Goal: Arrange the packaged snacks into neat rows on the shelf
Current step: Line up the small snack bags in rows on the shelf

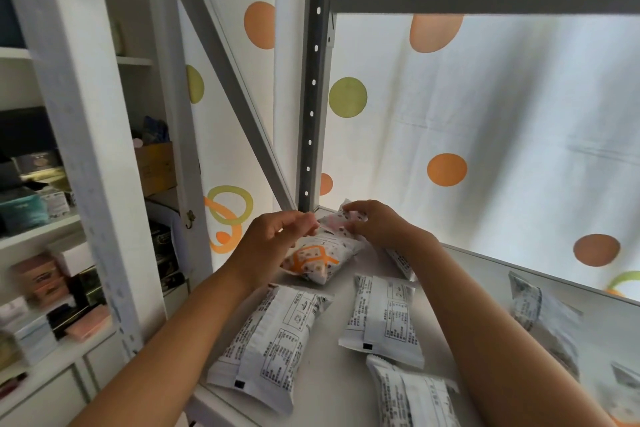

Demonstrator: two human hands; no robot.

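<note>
Snack packet with the orange print lies face up at the back left corner of the shelf, close to the grey upright post, and both my hands are on its far end. My left hand has its fingers curled, and thumb and forefinger seem to pinch the crimped seal on the near side of that end; my right hand curls over the far side and grips the same end, though I cannot tell exactly where its fingertips land.

It looks light and soft: a thin film pillow pack, puffed with air, so it should crumple and crackle rather than resist. The film looks smooth and probably slippery, so I judge the flat crimped ends the surest hold, and a squeeze on the middle risks crushing whatever is inside.

Four more packets lie back side up nearer the front edge: one at the front left, one in the middle, one at the front edge and one toward the right edge. They sit at loose angles, not yet in rows. Another packet peeks out under my right wrist
</note>
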